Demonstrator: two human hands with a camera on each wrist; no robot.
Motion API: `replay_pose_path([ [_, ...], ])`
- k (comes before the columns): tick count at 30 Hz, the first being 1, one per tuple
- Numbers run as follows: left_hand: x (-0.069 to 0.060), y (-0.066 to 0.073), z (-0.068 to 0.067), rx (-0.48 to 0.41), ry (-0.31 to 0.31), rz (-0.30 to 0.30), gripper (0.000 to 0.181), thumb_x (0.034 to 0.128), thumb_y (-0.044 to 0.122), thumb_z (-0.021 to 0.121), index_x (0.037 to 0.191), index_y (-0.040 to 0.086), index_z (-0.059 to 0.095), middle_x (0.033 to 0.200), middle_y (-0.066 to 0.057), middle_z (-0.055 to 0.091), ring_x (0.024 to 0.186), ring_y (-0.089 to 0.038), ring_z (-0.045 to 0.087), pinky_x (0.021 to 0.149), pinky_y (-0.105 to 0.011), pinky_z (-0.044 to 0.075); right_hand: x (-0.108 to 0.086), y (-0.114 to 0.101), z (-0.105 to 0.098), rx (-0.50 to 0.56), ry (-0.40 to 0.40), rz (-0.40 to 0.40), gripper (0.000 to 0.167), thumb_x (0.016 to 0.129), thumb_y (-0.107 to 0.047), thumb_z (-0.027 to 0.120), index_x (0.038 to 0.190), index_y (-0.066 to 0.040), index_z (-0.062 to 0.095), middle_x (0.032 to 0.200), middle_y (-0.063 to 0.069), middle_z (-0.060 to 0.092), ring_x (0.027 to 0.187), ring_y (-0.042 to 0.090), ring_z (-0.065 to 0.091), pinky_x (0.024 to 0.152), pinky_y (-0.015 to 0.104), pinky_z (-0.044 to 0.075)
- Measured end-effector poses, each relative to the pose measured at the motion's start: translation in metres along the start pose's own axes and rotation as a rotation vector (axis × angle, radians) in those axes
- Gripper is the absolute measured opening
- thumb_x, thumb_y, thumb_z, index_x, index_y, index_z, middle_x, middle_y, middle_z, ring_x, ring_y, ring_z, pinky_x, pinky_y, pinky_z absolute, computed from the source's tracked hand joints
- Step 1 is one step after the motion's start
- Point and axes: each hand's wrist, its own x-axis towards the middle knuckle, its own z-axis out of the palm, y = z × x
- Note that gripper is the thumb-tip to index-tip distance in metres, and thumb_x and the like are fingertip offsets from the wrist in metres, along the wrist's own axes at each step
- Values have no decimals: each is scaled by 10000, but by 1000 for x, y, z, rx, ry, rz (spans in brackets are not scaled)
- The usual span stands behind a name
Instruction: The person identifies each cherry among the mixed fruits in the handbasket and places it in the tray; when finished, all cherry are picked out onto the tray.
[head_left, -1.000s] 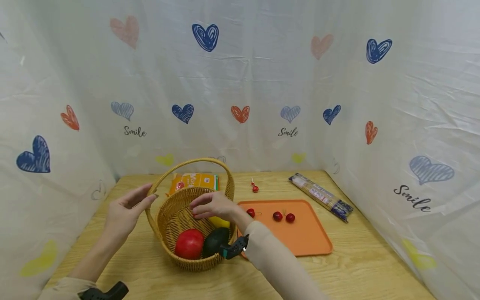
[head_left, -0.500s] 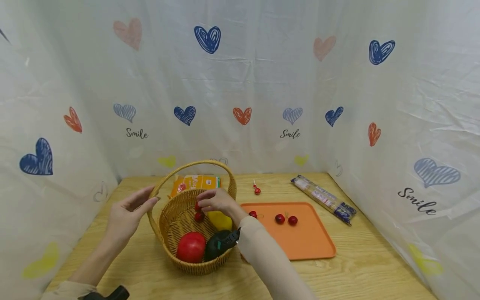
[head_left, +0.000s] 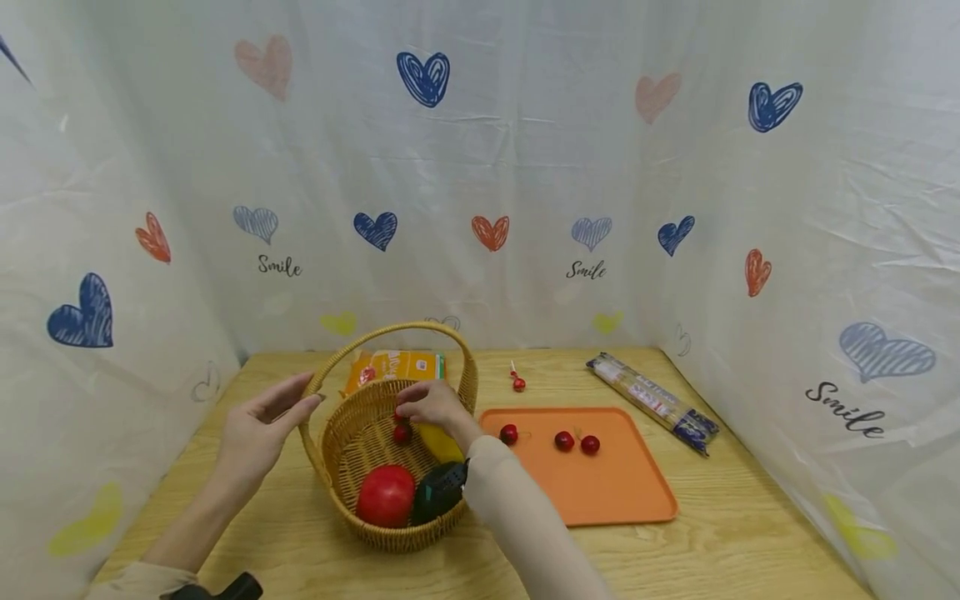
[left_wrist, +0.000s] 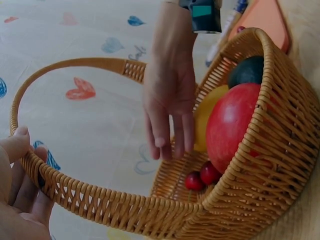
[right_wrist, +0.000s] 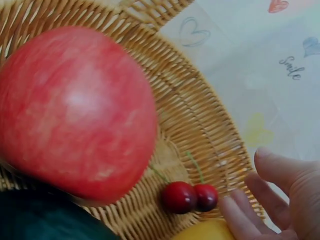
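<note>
Head view, from the near side: what comes first on the table point(head_left: 285, 554)?

The wicker basket point(head_left: 396, 542), with a red fruit point(head_left: 386, 496) and a dark green fruit point(head_left: 433, 505) side by side at its near wall

And deeper inside?

A yellow fruit point(head_left: 442, 444), partly hidden by the right hand point(head_left: 437, 405), and two cherries point(right_wrist: 178, 197) lying side by side

How do the hands stand?

The left hand point(head_left: 258, 437) grips the left side of the handle point(head_left: 470, 371) with thumb and fingers; the right hand hangs inside the handle's arch, fingers parted and holding nothing, close to the two cherries (the left wrist view shows a gap between them)

Right of the basket?

An orange tray point(head_left: 607, 493), carrying three more cherries point(head_left: 564, 442)

Farther back?

An orange packet point(head_left: 397, 364) behind the basket, a red lollipop point(head_left: 518, 384) beyond the tray, and a long packet point(head_left: 654, 400) lying slantwise at the right; past the table hangs a pale curtain point(head_left: 480, 158) printed with hearts
</note>
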Motion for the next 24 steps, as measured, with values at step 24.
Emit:
replay_pose_path([
  [24,0,1,-1,-7,-26,-14,451,917,215,645,1326,50,547,1064,167,658,979,15,603,810,-98,449,11,8,52,-451,79,16,227,776,-104,779,1001,-107,753,960,-14,693,1096,253,556,854,313,492],
])
